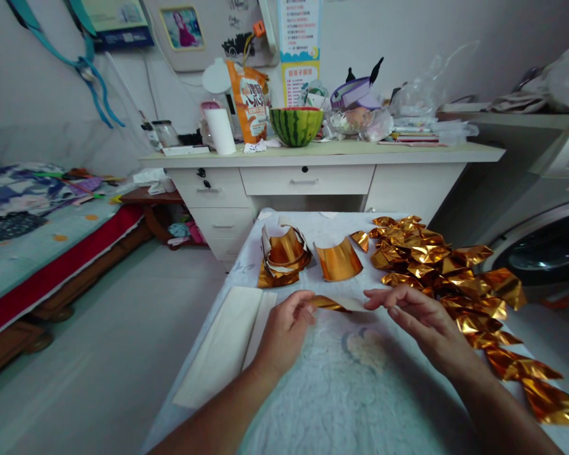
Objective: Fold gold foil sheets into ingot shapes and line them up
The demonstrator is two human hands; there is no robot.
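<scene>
My left hand [289, 325] is closed, pinching the left end of a twisted strip of gold foil paper [330, 304] with a pale back. At the strip's pale right end is my right hand [415, 313], palm inward, its fingers stretched and thumb apart; the fingertips are at or very near the strip. Beyond my hands lie a curved gold foil sheet [339, 260] and a stack of curled gold sheets [284, 249]. A small folded gold piece [360, 240] rests beside them. Many folded gold foil pieces [427, 253] are heaped along the right.
White paper sheets [222, 341] lie at the left of the cloth-covered table [322, 392]. Behind stands a white desk [308, 180] bearing a cut watermelon [296, 126] and an orange pouch [249, 104]. A bed [52, 253] is at left, a washing machine [550, 234] at right.
</scene>
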